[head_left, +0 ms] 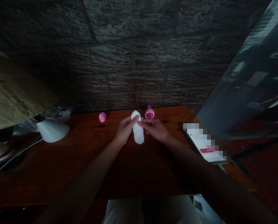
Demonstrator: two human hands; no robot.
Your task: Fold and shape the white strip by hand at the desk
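A long, flat white piece (139, 134) with rounded ends, soft-looking like clay or cloth, is held upright over the table between my two hands. My left hand (125, 129) grips its left edge, thumb pressed on the front. From the right, my right hand (156, 129) pinches the same piece near its middle; its other fingers are partly hidden. Beyond my right hand sits a small pink cup-like form (149, 114) with a deeper pink inside. A crumpled pink lump (102, 117) rests on the table to the left of my left hand.
The wooden table (82, 155) meets a dark stone-block wall (134, 59). On the right lies a lit tablet or phone (209, 151), partly blurred out. A white lamp-like object (52, 130) with a cable, clear plastic and a brown paper bag (15, 96) stand at the left.
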